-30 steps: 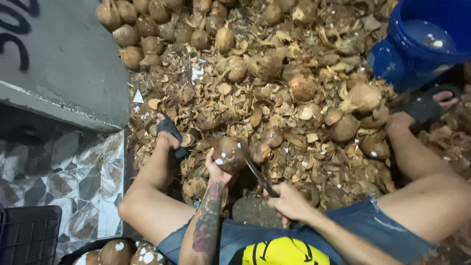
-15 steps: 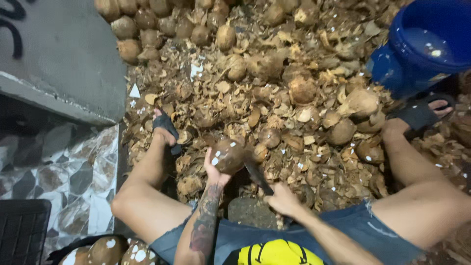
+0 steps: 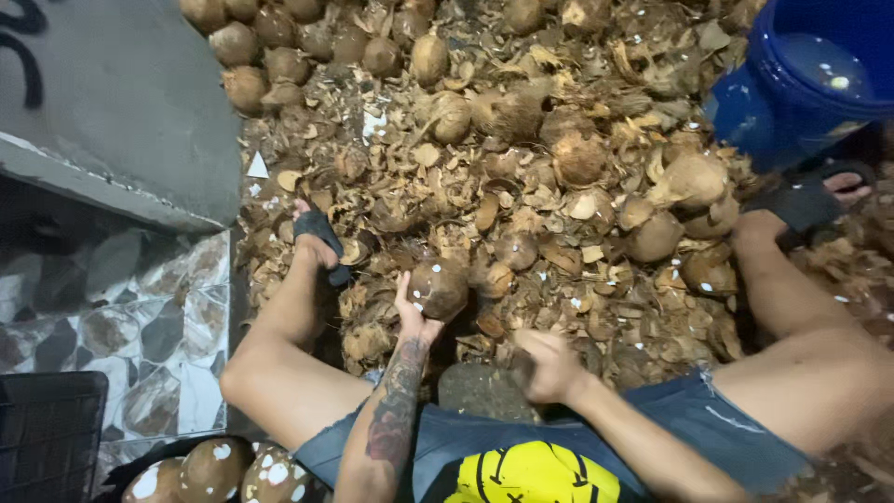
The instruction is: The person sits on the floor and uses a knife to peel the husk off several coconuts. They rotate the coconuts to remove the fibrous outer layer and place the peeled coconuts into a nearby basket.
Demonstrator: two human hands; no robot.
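Nearest the camera sit a yellow shirt [image 3: 535, 475] and blue shorts [image 3: 466, 442], with a few speckled coconuts [image 3: 219, 470] by the left thigh beside a black crate [image 3: 47, 433]. The right hand [image 3: 549, 368] hovers blurred above a grey stone [image 3: 480, 391] between the knees, its fingers curled shut — what they grip cannot be told. Just beyond, the left hand [image 3: 414, 317], on a tattooed forearm, cups a brown coconut [image 3: 440, 289] from its left side, fingers clamped on the shell, holding it just above the husk litter [image 3: 521, 205]. Sandalled feet rest on the litter to either side. Farther off, whole coconuts [image 3: 307, 37] lie heaped along the top — with a blue tub [image 3: 801, 84] of water at the upper right and a grey slab [image 3: 112, 102] at the left.
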